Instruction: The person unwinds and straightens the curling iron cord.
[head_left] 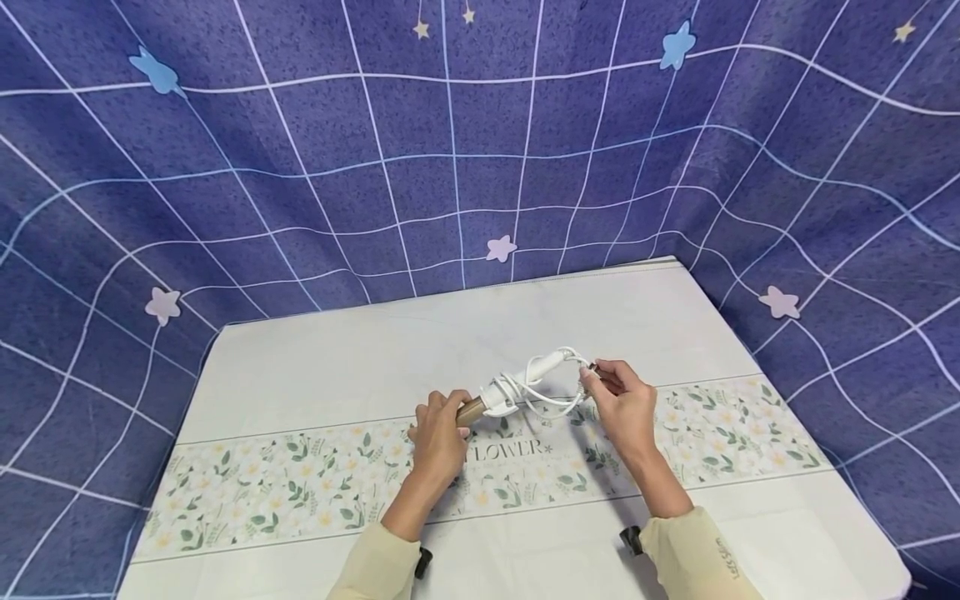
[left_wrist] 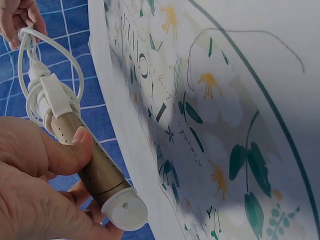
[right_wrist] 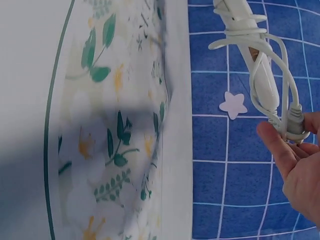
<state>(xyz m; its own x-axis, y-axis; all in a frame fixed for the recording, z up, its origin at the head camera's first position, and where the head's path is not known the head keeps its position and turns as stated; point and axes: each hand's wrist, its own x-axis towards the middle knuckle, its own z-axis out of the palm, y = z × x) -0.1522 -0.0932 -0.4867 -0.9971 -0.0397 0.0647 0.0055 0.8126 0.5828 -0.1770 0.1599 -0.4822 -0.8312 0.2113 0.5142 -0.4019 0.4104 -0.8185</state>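
Note:
A curling iron [head_left: 472,412] with a gold-brown barrel and white handle is held up over the table, its cord wound around the handle. My left hand [head_left: 441,442] grips the barrel; in the left wrist view, the thumb lies along the perforated barrel [left_wrist: 95,157], near its white end cap [left_wrist: 125,209]. At the handle's far end, my right hand [head_left: 624,407] pinches the white cord [head_left: 558,408]. The right wrist view shows a pale plug-like end [right_wrist: 296,120] right at those fingers, partly hidden by them.
A white table [head_left: 315,358] lies beneath, crossed by a printed floral band [head_left: 285,483] with lettering. Blue grid-patterned curtains [head_left: 480,125] with stars hang behind it and at both sides.

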